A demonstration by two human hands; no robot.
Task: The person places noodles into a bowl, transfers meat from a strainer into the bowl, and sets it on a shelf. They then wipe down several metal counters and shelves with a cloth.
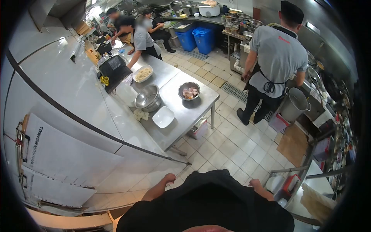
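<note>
Head view: cannot tell how wide left fingers (171,178) and right fingers (253,183) sit; a hasty step could jolt the bench (189,116) beyond the left

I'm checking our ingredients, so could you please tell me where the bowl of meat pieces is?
In the head view, the bowl of meat pieces sits just above centre on the steel table, right of the larger steel bowl.

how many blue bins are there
2: the left blue bin and the right blue bin, standing side by side toward the back of the kitchen; others may be hidden.
</note>
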